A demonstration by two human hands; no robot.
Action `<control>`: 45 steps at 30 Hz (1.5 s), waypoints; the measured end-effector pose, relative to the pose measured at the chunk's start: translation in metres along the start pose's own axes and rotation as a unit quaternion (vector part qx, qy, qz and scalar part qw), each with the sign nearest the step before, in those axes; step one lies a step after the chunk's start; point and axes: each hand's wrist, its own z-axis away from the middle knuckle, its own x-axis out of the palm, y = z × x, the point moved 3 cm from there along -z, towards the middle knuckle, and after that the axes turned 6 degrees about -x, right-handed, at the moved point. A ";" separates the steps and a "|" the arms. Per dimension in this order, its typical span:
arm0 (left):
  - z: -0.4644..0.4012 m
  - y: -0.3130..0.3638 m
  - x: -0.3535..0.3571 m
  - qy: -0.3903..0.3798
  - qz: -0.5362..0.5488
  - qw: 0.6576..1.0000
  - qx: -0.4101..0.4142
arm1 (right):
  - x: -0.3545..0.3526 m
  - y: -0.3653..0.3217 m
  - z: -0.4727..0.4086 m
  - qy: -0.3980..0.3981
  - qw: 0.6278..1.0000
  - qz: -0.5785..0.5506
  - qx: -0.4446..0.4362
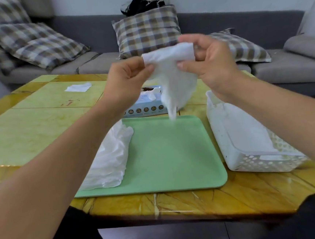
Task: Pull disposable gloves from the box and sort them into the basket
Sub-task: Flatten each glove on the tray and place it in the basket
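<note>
- Tray (pixel 175 156) nearest me, glove pile (pixel 110 157) on its left edge.
- Left hand (pixel 128 78) and right hand (pixel 210 63) both pinch glove (pixel 173 76) cuff, held above box (pixel 147 105).
- Looks flimsy, light, slippery; I'd grip the cuff, then drop into basket (pixel 238 161).

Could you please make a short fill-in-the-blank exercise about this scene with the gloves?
1. Both hands, the left hand and the right hand, hold one white ____ in the air.
2. The pile of gloves lies on the left side of the green ____.
3. The white basket stands to the ____ of the tray.

Missing words: glove; tray; right
</note>
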 end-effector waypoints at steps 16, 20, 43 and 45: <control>0.064 -0.074 0.034 -0.425 -0.340 0.838 -0.026 | 0.023 0.068 0.086 -0.549 0.775 0.298 0.095; 0.078 -0.071 0.036 -0.492 -0.389 0.779 -0.022 | 0.027 0.052 0.095 -0.606 0.726 0.281 0.165; 0.030 -0.072 -0.084 -0.149 -0.425 0.893 -0.015 | 0.153 0.038 0.054 -0.437 0.854 0.280 -0.034; 0.033 -0.082 -0.104 -0.127 -0.444 0.886 -0.039 | 0.181 0.036 0.063 -0.478 0.832 0.278 -0.047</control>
